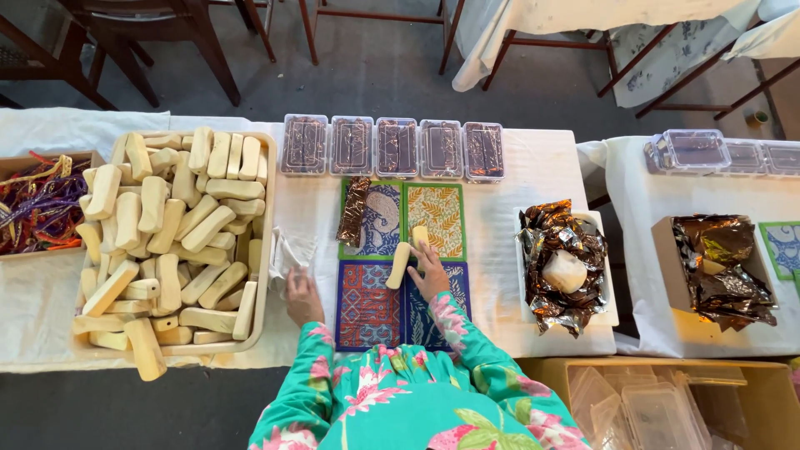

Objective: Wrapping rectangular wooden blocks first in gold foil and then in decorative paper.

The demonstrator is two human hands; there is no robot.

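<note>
My right hand (431, 273) rests on the patterned cloth squares (371, 304), its fingers touching a pale yellowish bar (398, 265) and a shorter pale piece (421, 236) just above. My left hand (298, 289) lies flat on the white tablecloth beside crumpled white paper (289, 250), holding nothing. A bar wrapped in brown foil (354, 211) lies on the upper left patterned square. Both sleeves are turquoise with pink flowers.
A big tray (265, 242) heaped with several pale bars stands left. Several clear lidded boxes (392, 147) line the far edge. A white tray (607, 308) of crumpled brown foil sits right. A box of coloured ribbons (33, 204) is far left; chairs stand beyond.
</note>
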